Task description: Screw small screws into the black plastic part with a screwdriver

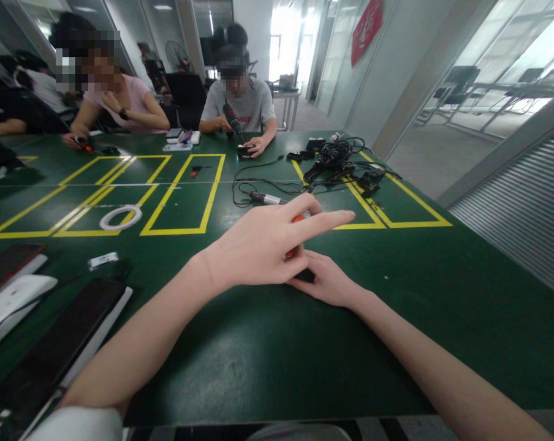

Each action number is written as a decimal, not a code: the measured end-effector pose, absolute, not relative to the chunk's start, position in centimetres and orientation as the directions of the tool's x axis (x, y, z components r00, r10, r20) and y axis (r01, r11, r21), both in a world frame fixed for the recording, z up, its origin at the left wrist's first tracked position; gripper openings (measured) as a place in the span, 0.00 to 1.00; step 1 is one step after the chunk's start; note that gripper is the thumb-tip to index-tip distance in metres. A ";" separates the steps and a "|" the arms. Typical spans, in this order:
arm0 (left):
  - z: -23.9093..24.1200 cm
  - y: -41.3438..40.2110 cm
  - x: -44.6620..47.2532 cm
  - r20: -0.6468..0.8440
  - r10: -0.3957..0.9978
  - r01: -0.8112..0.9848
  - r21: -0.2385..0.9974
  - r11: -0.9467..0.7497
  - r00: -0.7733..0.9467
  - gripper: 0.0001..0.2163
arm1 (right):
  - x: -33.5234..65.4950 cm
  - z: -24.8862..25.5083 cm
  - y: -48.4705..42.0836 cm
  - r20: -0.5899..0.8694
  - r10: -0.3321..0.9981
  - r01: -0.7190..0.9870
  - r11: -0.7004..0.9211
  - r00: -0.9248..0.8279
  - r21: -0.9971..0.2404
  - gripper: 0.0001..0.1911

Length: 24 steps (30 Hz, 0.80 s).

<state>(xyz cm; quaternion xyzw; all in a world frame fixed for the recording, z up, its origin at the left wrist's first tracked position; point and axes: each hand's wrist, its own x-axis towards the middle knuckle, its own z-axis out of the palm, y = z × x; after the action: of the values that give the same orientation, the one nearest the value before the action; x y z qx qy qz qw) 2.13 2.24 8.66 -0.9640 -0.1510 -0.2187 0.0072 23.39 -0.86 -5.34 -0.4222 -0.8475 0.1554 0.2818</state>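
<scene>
My left hand (268,242) is in front of me, back upward, index finger stretched out to the right. Its other fingers curl round a tool with an orange end (298,218), mostly hidden behind the hand; a bit of red shows lower down. Below and to the right, my right hand (327,278) rests on the green table, its fingers closed on a small black object (307,275). The black object sits under the tool; whether the two touch is hidden. Just beyond my left hand lies a corded electric screwdriver (268,198).
Tangled black cables (334,153) lie at the back right. A white tape roll (121,217) lies left of centre, phones (60,343) at the near left. Yellow tape marks the green table (424,306). Across it, a person in grey (238,104) holds a power screwdriver (231,117) over a black part.
</scene>
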 end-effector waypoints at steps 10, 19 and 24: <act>8.5 2.4 2.1 0.445 0.277 0.299 0.021 -0.954 0.852 0.30 | 23.4 -5.5 -0.9 0.358 0.801 0.628 0.598 -0.479 -0.497 0.12; 8.7 2.3 2.3 0.426 0.278 0.301 0.013 -0.954 0.861 0.29 | 23.4 -5.1 -1.0 0.377 0.791 0.626 0.612 -0.481 -0.484 0.10; 8.6 2.3 2.4 0.424 0.262 0.292 -0.007 -0.956 0.867 0.29 | 23.5 -5.1 -1.0 0.375 0.794 0.629 0.608 -0.478 -0.484 0.08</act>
<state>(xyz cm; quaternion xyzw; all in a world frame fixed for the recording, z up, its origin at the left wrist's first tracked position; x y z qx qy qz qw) 2.40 2.35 8.62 -0.9655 -0.1434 -0.2145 0.0353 23.48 -1.04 -5.10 -0.4196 -0.8480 0.1413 0.2913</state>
